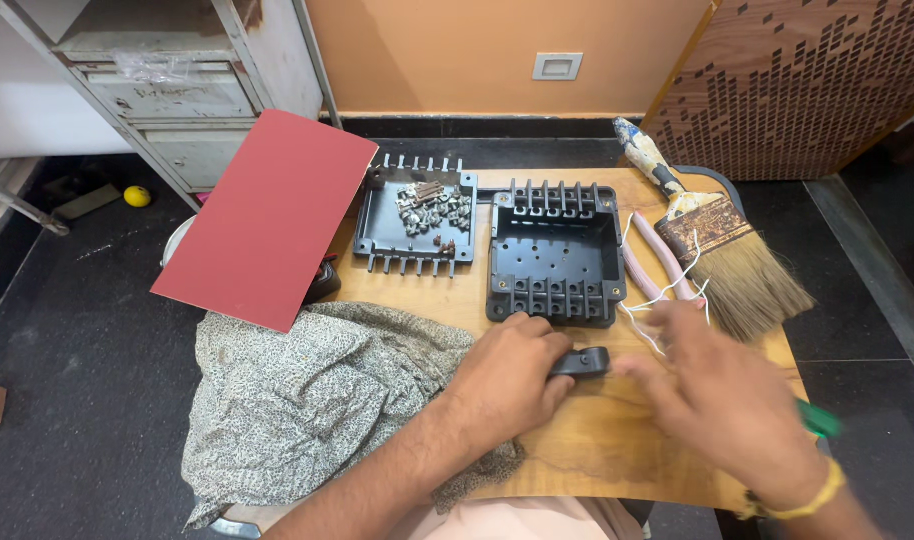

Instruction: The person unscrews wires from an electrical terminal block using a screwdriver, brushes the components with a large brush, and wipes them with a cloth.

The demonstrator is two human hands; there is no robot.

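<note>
From the head camera, the left hand (512, 375) is clenched around a small black plastic part (582, 362), pinning it to the wooden board (597, 440) just in front of the deep black box housing (555, 252). Only the part's right end shows past the knuckles. The right hand (722, 395) is blurred with motion, fingers spread and loose, just right of that free end; a green handle (819, 420) pokes out from behind it, though I cannot tell whether the hand grips it or merely covers it.

To handle the part well, a firm, low grip from the left hand seems wise, since the piece is short and would likely pivot under any sideways push. Leaving the exposed end clear gives the right hand room to work (the thin white wire (667, 290) trailing near it could snag fingers, in my judgement).

Further back, the shallow black lid (417, 222) lies open-side up with a heap of small metal screws and clips (432, 205) in it, close enough to reach without letting go. Pink-handled pliers (657, 265) and a worn paintbrush (717, 235) rest to the right of the housing. A red sheet (267, 215) leans at the left, above a patterned cloth (297, 400) draped over the board's near-left edge, just beside the left wrist.
</note>
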